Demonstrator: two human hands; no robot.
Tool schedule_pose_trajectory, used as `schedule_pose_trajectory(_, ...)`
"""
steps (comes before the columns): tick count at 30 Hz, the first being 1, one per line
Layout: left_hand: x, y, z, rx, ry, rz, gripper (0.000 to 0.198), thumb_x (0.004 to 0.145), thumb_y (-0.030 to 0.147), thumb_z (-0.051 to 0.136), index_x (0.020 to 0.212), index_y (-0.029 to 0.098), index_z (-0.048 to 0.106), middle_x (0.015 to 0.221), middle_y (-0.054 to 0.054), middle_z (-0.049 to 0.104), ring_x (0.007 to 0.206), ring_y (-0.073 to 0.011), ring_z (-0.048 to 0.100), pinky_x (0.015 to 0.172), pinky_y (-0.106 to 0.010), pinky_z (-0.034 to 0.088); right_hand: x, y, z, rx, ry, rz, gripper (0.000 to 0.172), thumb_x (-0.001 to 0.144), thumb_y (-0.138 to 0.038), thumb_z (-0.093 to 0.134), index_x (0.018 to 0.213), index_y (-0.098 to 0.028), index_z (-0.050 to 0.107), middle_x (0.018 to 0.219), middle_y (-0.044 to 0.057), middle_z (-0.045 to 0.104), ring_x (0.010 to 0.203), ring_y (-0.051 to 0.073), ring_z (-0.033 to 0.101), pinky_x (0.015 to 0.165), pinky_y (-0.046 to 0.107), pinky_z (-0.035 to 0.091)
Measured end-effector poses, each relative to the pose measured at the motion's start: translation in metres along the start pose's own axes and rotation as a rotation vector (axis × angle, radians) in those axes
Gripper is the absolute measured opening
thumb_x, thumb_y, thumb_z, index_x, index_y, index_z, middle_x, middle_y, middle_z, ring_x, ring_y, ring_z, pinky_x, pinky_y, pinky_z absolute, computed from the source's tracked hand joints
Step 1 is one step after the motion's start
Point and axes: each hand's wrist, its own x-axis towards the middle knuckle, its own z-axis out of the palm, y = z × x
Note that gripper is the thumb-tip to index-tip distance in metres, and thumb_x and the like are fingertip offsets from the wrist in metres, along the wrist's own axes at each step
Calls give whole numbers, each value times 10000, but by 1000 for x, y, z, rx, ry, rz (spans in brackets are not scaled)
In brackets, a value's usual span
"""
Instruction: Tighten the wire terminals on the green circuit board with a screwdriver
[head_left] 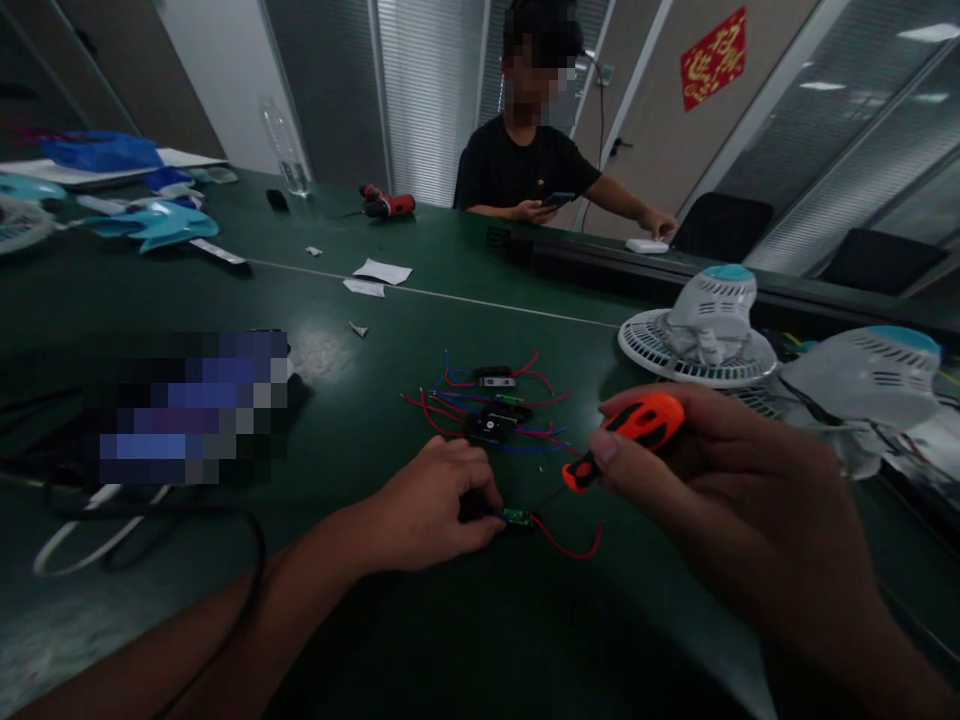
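Pinches a small green circuit board down on the green table with the left hand, thumb and forefinger closed tight on the board's near end, remaining fingers curled under. From the board, a red wire looping away to the right of those fingertips.

Grips an orange-and-black screwdriver in the right hand, fingers wrapped shut round the handle, thumb pressed along its side. Aims the thin shaft down and left toward the board, just beside the left fingertips; contact between tip and board impossible to tell.

Just beyond the left knuckles, a tangle of wires, red and blue, with about 3 small black parts among them. Right behind the right fingers, a white fan lying on the table, and a 2nd fan near it, further right.

Far past both sets of fingers, across the table, a person in a black shirt holding a phone. Well away to the left of the left fingers, 2 paper slips, a red drill, a clear bottle and blue plastic parts.
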Motion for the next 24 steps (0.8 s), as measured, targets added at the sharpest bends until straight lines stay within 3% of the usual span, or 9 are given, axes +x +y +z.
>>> schedule_pose_trajectory(8, 0, -2, 3, -3, 27, 15, 89, 775, 203, 714, 807, 193, 631, 837, 2, 664, 871, -212, 596, 827, -382, 378, 5, -3, 14, -56, -37, -109, 92, 841, -320, 667, 800, -238, 654, 626, -50, 667, 486, 107, 602, 458, 245, 451)
schedule_pose_trajectory(24, 1, -2, 2, 4, 16, 18, 74, 779, 214, 706, 797, 196, 637, 840, 12, 671, 868, -208, 598, 831, -380, 377, 7, 5, 17, -12, -28, -76, 127, 824, -342, 676, 783, -223, 663, 623, -31, 677, 486, 122, 602, 426, 235, 435)
